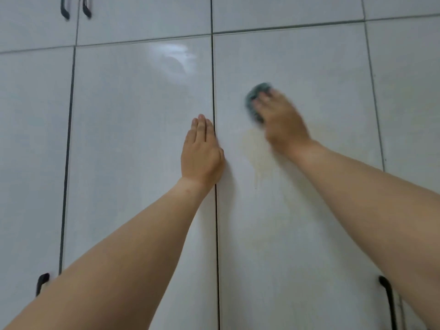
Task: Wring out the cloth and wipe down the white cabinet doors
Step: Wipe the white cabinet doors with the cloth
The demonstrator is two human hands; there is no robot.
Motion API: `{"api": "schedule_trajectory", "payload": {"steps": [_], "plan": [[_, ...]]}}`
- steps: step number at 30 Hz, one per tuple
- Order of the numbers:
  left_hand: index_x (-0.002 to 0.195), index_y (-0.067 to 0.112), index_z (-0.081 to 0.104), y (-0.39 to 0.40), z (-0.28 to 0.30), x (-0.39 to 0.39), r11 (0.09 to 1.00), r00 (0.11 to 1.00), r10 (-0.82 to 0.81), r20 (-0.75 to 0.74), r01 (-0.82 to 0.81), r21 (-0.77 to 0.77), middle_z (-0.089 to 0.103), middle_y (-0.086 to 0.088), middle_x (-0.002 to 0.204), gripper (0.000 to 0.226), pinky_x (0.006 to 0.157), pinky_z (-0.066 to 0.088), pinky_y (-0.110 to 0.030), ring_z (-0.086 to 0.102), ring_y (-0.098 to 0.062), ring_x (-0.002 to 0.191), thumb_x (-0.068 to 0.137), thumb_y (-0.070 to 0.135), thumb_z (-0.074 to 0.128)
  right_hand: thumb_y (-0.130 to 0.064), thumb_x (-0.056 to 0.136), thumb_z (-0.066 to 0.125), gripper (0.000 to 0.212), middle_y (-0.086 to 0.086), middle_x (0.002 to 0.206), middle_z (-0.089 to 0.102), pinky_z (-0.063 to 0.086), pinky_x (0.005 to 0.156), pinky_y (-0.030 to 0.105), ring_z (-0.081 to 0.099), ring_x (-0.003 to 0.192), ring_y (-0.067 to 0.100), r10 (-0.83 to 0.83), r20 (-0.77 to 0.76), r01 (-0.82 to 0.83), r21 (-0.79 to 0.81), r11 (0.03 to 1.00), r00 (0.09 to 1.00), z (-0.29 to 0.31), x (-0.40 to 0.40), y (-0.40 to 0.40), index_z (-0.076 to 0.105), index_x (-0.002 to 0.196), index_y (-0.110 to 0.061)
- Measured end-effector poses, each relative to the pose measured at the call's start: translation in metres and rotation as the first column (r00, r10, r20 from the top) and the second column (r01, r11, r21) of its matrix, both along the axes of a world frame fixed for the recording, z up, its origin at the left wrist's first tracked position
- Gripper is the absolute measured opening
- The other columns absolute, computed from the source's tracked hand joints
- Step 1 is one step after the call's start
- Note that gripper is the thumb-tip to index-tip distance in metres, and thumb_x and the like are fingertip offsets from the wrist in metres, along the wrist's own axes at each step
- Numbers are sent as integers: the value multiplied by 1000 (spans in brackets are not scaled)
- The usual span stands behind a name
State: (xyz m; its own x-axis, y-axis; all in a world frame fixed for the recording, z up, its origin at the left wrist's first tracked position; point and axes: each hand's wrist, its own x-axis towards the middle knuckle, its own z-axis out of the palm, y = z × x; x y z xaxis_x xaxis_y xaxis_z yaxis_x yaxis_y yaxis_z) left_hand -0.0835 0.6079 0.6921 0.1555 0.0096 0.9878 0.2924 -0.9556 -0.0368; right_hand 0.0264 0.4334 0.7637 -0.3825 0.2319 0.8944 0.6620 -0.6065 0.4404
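White glossy cabinet doors fill the view. My right hand (281, 120) presses a bunched blue-green cloth (256, 98) against the right door (309, 210); the hand and cloth are motion-blurred, and most of the cloth is hidden under the fingers. A faint yellowish stain (256, 151) shows on that door just below and left of the cloth. My left hand (201, 151) lies flat with straight fingers on the right edge of the left door (131, 139), beside the dark gap between the two doors.
Black handles sit low on the left door (42, 283) and the right door (388, 301). Two more black handles (75, 9) hang on the upper cabinets at top left. Further doors flank both sides.
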Motion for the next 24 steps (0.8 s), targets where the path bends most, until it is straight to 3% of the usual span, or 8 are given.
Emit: {"api": "schedule_trajectory", "payload": {"steps": [3, 5, 8, 12, 15, 19, 21, 24], "plan": [[152, -9, 23, -3, 0, 1, 1000, 1000, 7, -14, -8, -18, 21, -26, 161, 76, 125, 16, -44, 17, -39, 151, 84, 23, 7, 0, 85, 46, 42, 19, 131, 54, 45, 96, 42, 46, 116, 40, 54, -330, 50, 300, 953, 942, 25, 7, -23, 60, 125, -1], [153, -8, 21, -3, 1, 2, 999, 1000, 0, -25, 0, -36, 19, -24, 162, 78, 125, 13, -42, 15, -37, 152, 84, 25, 4, 1, 85, 48, 33, 21, 123, 52, 46, 91, 42, 46, 113, 39, 187, -393, -19, 393, 919, 901, 39, -19, 3, 64, 114, 0], [153, -6, 23, -5, 2, 0, 998, 1000, -16, 2, 17, -60, 20, -24, 162, 77, 126, 11, -41, 15, -35, 152, 87, 28, 2, -2, 89, 51, 26, 22, 119, 51, 47, 88, 42, 49, 108, 36, 179, -364, -148, 113, 983, 914, 31, -62, 49, 63, 112, -2], [155, -3, 19, -13, 2, 1, 993, 1000, -25, -20, 22, -114, 15, -20, 164, 81, 126, 8, -40, 9, -31, 154, 87, 37, 0, -14, 87, 62, 26, 16, 112, 52, 51, 71, 37, 48, 99, 33, -41, -142, 9, -219, 976, 989, -12, -41, 32, 64, 112, -6], [155, -2, 21, -21, 5, 0, 984, 999, -34, -1, 33, -176, 17, -19, 164, 76, 126, 8, -40, 10, -31, 154, 92, 38, 7, -4, 82, 60, 29, 22, 110, 55, 53, 68, 41, 52, 98, 39, -112, -135, 113, 4, 994, 984, -15, -4, -26, 63, 110, -1], [155, -2, 20, -41, 6, 1, 983, 998, -60, -11, 57, -177, 17, -21, 163, 66, 126, 8, -40, 9, -33, 153, 97, 30, 24, 0, 83, 49, 32, 21, 126, 45, 48, 82, 41, 45, 112, 38, 88, -464, 141, 438, 888, 882, -5, 10, -49, 58, 114, 2], [155, -1, 20, -57, 6, 7, 983, 997, -75, -29, 69, -170, 17, -23, 163, 68, 126, 8, -41, 10, -35, 153, 96, 31, 25, -6, 87, 49, 32, 20, 123, 46, 45, 80, 36, 47, 108, 35, 87, -457, 75, 324, 943, 885, -9, -14, -23, 58, 118, -4], [157, 2, 17, -77, 8, 21, 970, 995, -86, -43, 73, -233, 10, -29, 162, 67, 126, 5, -44, 3, -38, 153, 99, 34, 28, -14, 90, 56, 27, 18, 107, 51, 46, 64, 34, 49, 95, 34, -50, -207, 33, -86, 996, 977, -32, -22, -8, 62, 114, -4]]}}
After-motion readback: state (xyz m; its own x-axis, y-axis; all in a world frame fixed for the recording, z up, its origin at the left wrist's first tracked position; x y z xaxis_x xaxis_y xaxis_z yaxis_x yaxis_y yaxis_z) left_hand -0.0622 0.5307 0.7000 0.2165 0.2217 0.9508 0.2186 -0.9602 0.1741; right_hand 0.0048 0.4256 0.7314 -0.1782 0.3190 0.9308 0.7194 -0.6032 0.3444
